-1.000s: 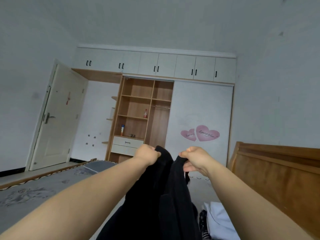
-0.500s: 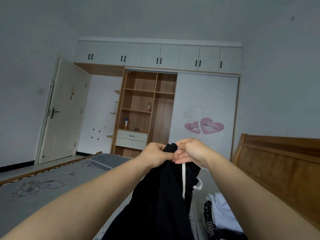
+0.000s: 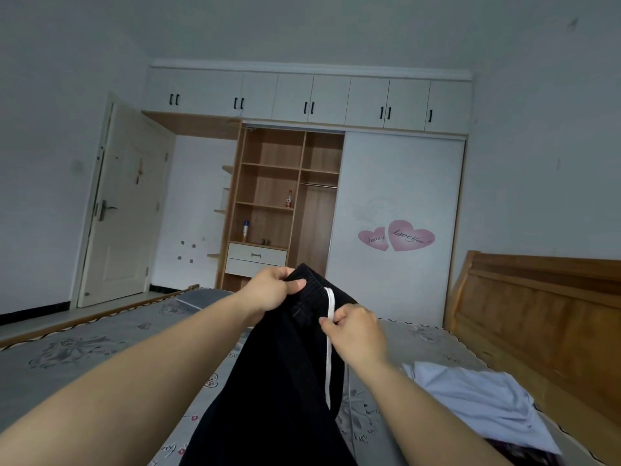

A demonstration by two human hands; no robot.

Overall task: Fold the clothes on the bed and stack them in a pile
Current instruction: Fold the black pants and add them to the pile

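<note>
A pair of black trousers [image 3: 279,381] with a white side stripe hangs in the air above the bed [image 3: 84,351]. My left hand [image 3: 272,290] grips the elastic waistband at its top left. My right hand [image 3: 358,331] pinches the cloth at the white stripe, a little lower and to the right. The trouser legs drop out of view at the bottom edge. On the bed at the right lies a pale blue garment [image 3: 477,401], with a dark patterned one [image 3: 524,457] partly under it.
A wooden headboard [image 3: 544,317] bounds the bed on the right. Beyond the bed stand an open wardrobe [image 3: 285,203] with shelves and a white sliding door with pink hearts [image 3: 396,235]. A white room door [image 3: 124,210] is at the left.
My right hand has slid down from the waistband top along the white stripe and away from the left hand. The view has tilted down, showing more of the bed and the pale blue garment.
</note>
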